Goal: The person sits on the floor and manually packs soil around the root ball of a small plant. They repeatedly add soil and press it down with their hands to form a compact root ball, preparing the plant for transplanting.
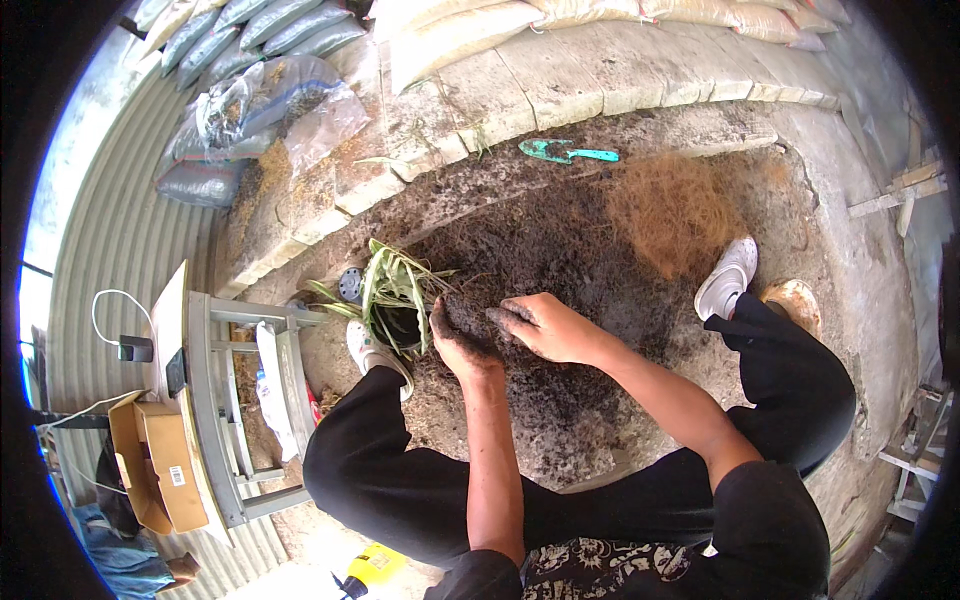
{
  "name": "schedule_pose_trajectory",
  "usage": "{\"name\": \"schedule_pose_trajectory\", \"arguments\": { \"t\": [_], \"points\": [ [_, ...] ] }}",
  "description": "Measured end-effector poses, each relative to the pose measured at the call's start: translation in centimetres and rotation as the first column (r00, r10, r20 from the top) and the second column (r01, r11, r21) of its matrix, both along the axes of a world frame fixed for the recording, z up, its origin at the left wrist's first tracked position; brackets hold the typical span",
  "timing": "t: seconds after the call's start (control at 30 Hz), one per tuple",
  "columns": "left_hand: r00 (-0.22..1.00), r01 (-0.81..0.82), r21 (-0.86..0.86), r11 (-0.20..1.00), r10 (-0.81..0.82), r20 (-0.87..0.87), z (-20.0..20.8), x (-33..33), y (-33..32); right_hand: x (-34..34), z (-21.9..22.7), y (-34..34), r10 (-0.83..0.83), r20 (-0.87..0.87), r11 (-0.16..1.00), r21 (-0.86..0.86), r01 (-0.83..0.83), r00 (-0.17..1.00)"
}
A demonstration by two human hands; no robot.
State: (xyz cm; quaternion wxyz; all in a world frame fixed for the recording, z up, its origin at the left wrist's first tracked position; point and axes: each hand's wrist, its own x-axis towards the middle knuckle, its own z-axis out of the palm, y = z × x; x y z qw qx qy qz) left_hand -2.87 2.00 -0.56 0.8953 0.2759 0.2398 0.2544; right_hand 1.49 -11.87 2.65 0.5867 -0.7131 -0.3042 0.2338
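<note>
A pile of dark soil (560, 250) spreads over the concrete floor in front of me. My left hand (455, 340), coated in soil, cups a handful of it right beside a small black pot (395, 325) holding a plant with long green-and-white leaves (395, 280). My right hand (540, 325) lies on the pile just to the right, fingers curled into the soil and pointing toward the left hand. I squat with white shoes at either side.
A heap of brown coconut fibre (670, 210) lies at the pile's right. A teal hand trowel (565, 152) rests at the far edge. Sacks (460, 35) and plastic bags (270, 100) line the back. A grey metal rack (230, 400) and a cardboard box (160, 470) stand at left.
</note>
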Motion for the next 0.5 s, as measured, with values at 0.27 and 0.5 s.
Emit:
{"name": "schedule_pose_trajectory", "arguments": {
  "t": [0.27,0.5],
  "points": [
    [0.994,-0.073,-0.007,0.997,0.072,-0.079,1.8,-0.2,-0.4,1.6,1.2,-1.8,-0.091,-0.214,0.994,-0.086,0.074,0.973],
    [0.997,-0.030,-0.136,0.990,0.019,-0.077,2.6,-0.1,0.4,7.0,-0.7,-6.8,-0.347,0.555,0.748,-0.323,0.580,0.756]
  ]
}}
